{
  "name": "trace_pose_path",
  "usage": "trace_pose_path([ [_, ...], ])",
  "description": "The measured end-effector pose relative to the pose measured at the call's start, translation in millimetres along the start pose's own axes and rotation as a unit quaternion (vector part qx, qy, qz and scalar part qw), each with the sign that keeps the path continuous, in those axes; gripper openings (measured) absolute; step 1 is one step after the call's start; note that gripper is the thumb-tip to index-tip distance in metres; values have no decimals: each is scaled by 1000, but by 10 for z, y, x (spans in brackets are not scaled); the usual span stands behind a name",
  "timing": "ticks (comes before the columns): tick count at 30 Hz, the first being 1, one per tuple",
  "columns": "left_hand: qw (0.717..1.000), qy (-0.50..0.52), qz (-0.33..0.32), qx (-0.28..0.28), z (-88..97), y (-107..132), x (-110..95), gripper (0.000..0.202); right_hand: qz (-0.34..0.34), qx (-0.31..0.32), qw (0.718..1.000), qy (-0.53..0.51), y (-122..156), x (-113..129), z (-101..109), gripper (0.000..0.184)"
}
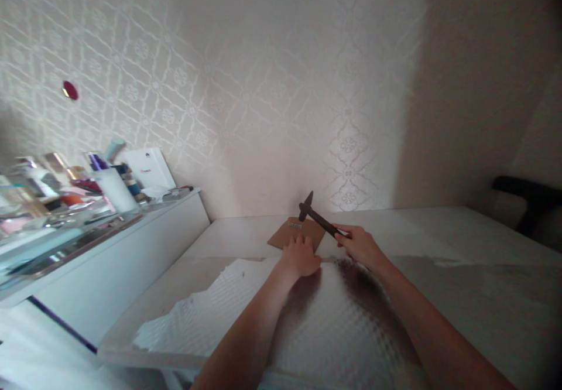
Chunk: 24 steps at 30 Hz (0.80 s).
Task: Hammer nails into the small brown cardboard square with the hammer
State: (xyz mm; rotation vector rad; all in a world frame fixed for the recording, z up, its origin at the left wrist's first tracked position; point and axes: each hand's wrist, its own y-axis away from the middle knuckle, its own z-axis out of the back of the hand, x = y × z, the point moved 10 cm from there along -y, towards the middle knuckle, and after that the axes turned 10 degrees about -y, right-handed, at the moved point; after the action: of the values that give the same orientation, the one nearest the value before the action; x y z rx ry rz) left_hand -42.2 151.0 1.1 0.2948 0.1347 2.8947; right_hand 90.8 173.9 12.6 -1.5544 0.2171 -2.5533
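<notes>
My right hand is wrapped round the handle of a hammer. The hammer's dark head is raised slightly above a flat brown sheet, which could be cardboard or leather. Near the sheet's far edge is a small pale strip with marks, too small to make out; the hammer head is just to its right. My left hand lies on the near part of the sheet with its fingers spread, hiding some of it.
A quilted white cloth or padding covers part of the table under my forearms. To the left, a white cabinet bears bottles and a white box. Patterned wall stands behind; a black armrest is at right.
</notes>
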Motion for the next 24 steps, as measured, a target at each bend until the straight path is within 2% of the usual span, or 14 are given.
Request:
trace_pose_path([
  [24,1000,2,4,2,19,19,-1,50,-50,12,998,-23,-19,-110,-18,40],
])
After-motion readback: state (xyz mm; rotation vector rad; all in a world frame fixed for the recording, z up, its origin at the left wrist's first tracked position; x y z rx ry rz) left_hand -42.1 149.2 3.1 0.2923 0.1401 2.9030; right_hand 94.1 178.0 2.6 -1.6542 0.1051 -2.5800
